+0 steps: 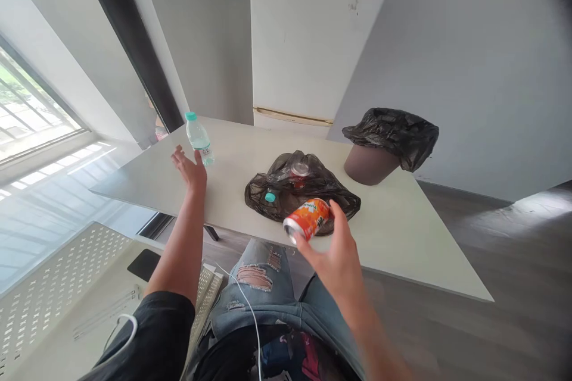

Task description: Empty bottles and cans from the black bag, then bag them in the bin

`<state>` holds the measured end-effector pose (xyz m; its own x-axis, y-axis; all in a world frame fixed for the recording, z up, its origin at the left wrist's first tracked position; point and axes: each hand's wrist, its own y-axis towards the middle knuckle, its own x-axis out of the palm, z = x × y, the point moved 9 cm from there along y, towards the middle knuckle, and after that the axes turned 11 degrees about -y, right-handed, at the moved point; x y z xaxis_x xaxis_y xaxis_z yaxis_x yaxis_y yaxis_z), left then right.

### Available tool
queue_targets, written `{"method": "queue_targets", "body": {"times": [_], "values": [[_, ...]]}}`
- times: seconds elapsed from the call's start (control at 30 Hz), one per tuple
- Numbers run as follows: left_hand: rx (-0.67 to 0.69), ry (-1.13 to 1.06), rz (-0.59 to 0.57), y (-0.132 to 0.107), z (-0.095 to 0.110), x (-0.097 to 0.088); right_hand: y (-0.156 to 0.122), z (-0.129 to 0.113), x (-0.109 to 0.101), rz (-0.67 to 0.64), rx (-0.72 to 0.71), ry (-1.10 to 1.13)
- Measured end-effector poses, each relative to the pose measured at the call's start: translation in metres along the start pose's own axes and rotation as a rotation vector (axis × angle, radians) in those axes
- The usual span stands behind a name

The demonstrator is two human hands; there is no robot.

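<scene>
Dark shirt (286, 348) w/ printed design, btm. ctr. of frame, lies nearest the camera; white cable (250, 303) runs up across it, w/ ripped jeans (279, 303) just above.

R. hand (333, 250), lower right of ctr.: fingers part-closed; orange can (311, 217) gripped end to end betw. thumb and fingers. Can is tilted, silver end toward lower left, in front of black bag (322, 184); can-to-bag contact: cannot tell.

L. hand (190, 169), left of ctr.: fingers spread wide, nothing gripped. Clear bottle (196, 137) w/ teal lid stands upright just beside it; contact cannot be confirmed.

Black bag sits at ctr. on white table (402, 238), mouth apparently open. Red can (299, 172) shows thru thin plastic; teal cap (270, 197) shows at bag's left side.

Bin (370, 164) w/ black liner (388, 131): table's far edge, right of ctr.

Status (judgement): red can and capped item appear bagged, i.e. done; orange can in hand, not yet released; upright bottle remains outside bag. Total qty. in bag: cannot tell.
</scene>
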<state>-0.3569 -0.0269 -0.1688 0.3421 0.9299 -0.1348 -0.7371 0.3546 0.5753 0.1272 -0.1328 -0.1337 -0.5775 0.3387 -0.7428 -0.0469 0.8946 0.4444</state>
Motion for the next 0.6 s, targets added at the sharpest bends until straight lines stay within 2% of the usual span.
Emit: {"method": "queue_targets", "body": {"times": [0.07, 0.1, 0.13, 0.17, 0.2, 0.27, 0.3, 0.33, 0.37, 0.43, 0.53, 0.6], "values": [[0.091, -0.092, 0.046, -0.011, 0.04, -0.027, -0.022, -0.013, -0.025, 0.07, -0.088, 0.044], [0.106, -0.162, 0.012, -0.021, 0.061, -0.038, -0.032, -0.019, -0.034, 0.102, -0.139, 0.067], [0.08, -0.247, -0.081, -0.033, 0.081, -0.045, -0.04, -0.024, -0.04, 0.126, -0.202, 0.085], [0.025, -0.347, -0.242, -0.05, 0.101, -0.045, -0.046, -0.03, -0.043, 0.139, -0.275, 0.097], [-0.046, -0.452, -0.462, -0.073, 0.122, -0.041, -0.051, -0.035, -0.043, 0.142, -0.361, 0.099], [-0.2, -0.604, -0.993, -0.14, 0.163, -0.032, -0.056, -0.047, -0.04, 0.136, -0.546, 0.063], [-0.24, -0.642, -1.225, -0.175, 0.18, -0.033, -0.058, -0.053, -0.036, 0.13, -0.632, 0.03], [-0.248, -0.646, -1.344, -0.2, 0.191, -0.038, -0.059, -0.058, -0.032, 0.126, -0.702, -0.002], [-0.241, -0.612, -1.414, -0.219, 0.196, -0.041, -0.059, -0.062, -0.029, 0.127, -0.754, -0.027], [-0.206, -0.497, -1.403, -0.236, 0.193, -0.044, -0.059, -0.066, -0.022, 0.126, -0.806, -0.05], [-0.176, -0.402, -1.342, -0.233, 0.186, -0.046, -0.063, -0.065, -0.014, 0.155, -0.825, -0.031], [-0.189, -0.44, -1.316, -0.218, 0.188, -0.05, -0.069, -0.054, -0.012, 0.239, -0.817, 0.011]]}}
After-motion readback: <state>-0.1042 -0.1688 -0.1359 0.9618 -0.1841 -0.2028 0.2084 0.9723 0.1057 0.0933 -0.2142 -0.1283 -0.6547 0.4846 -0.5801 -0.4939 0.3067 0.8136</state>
